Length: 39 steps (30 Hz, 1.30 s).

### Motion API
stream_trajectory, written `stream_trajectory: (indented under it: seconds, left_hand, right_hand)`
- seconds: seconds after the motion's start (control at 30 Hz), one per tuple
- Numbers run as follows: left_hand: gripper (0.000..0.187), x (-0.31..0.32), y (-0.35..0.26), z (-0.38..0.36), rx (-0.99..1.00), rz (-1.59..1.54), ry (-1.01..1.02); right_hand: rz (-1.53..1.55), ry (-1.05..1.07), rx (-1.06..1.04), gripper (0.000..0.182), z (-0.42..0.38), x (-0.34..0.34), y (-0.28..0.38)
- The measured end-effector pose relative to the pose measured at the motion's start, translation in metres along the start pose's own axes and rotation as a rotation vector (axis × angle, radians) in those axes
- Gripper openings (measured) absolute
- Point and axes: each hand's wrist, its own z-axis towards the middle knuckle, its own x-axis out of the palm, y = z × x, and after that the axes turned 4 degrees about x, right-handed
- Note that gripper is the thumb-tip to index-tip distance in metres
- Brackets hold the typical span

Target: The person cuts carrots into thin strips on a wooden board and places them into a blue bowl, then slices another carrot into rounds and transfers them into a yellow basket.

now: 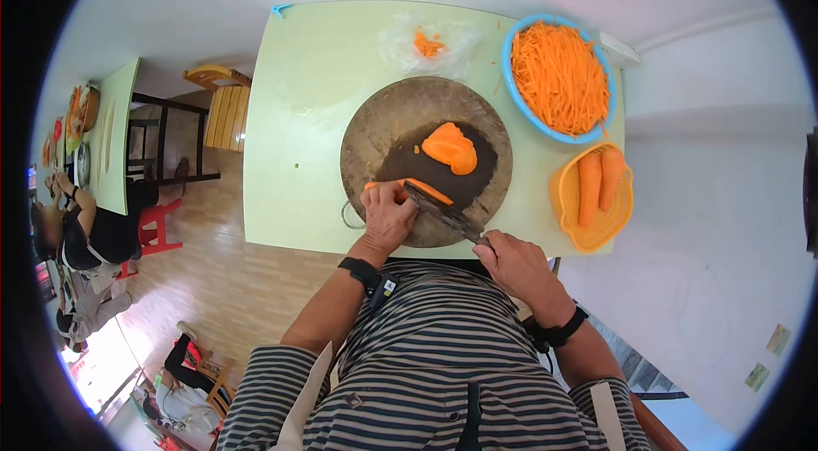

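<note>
My left hand point(389, 216) presses with bent fingers on a long piece of carrot point(430, 189) near the front of a round wooden chopping board point(366, 127). In my right hand point(517, 265) is the handle of a dark-bladed knife point(447, 214). Its blade reaches left across the board, up against my left fingertips and the carrot piece. Behind the blade, a heap of thin carrot slices point(450, 149) lies on the damp, darker part of the board. My left fingers partly hide the carrot piece.
A blue basin point(509, 76) full of carrot shreds stands at the back right. Whole carrots point(590, 187) lie in a yellow basket point(563, 211) at the right edge. A plastic bag point(396, 44) with carrot scraps lies behind the board. Other people sit at the far left.
</note>
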Motion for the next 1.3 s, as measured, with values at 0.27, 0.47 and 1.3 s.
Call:
stream_trajectory:
  seconds: [0.27, 0.47, 1.3]
  left_hand:
    - [0.023, 0.018, 0.006, -0.010, 0.024, 0.087, -0.023]
    - [0.023, 0.021, 0.005, -0.009, 0.047, 0.146, -0.051]
    - [0.037, 0.020, 0.008, -0.011, 0.125, 0.182, -0.055]
  right_hand:
    - [-0.009, 0.072, 0.019, 0.035, 0.006, -0.013, 0.006]
    - [-0.028, 0.170, 0.055, 0.040, 0.016, -0.027, 0.011]
    - [0.028, 0.387, 0.136, 0.044, 0.040, -0.035, 0.011]
